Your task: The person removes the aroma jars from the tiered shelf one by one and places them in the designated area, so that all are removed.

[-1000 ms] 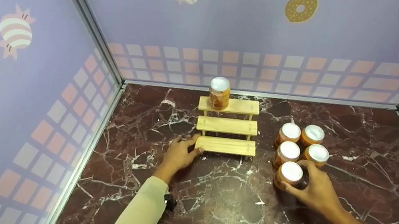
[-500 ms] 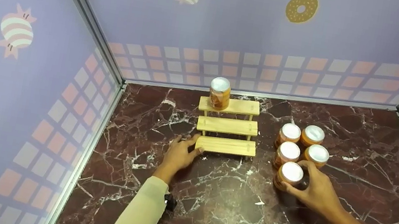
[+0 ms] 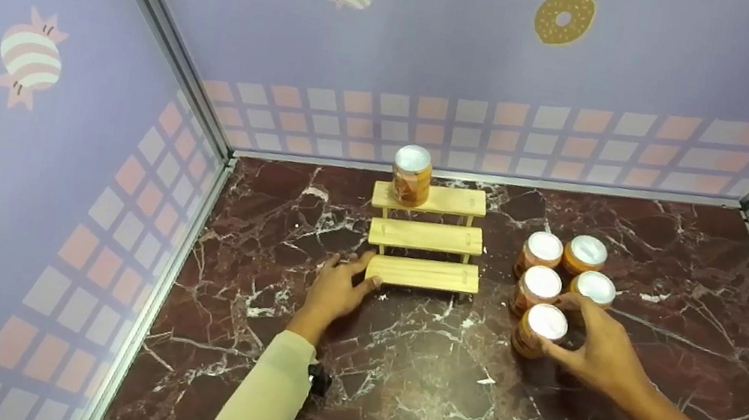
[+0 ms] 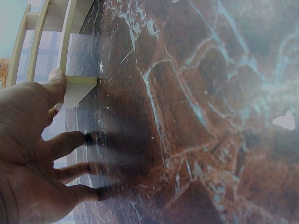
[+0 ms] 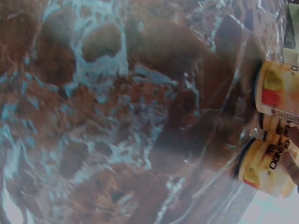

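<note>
At the left end of the bottom step of a three-step wooden display rack [image 3: 427, 236], my left hand [image 3: 334, 290] pinches the board. In the left wrist view its thumb [image 4: 57, 84] lies over the step's end, with the other fingers spread below. My right hand [image 3: 600, 350] has thumb and fingers round the nearest small orange can [image 3: 546, 321], which has a white lid. In the right wrist view that can [image 5: 261, 170] shows a fruit label, and fingertips [image 5: 292, 164] touch it. Another can [image 3: 412, 180] stands on the rack's top step, at the left.
Several more cans [image 3: 540, 283] stand close together just beyond the gripped one, right of the rack. Everything rests on a dark red marbled tabletop [image 3: 433, 402]. Purple patterned panels [image 3: 447, 47] enclose the back, left and right sides.
My right hand has shifted slightly to the right around the near can, its thumb drawn back a little. The left hand and the rack have stayed in place.
</note>
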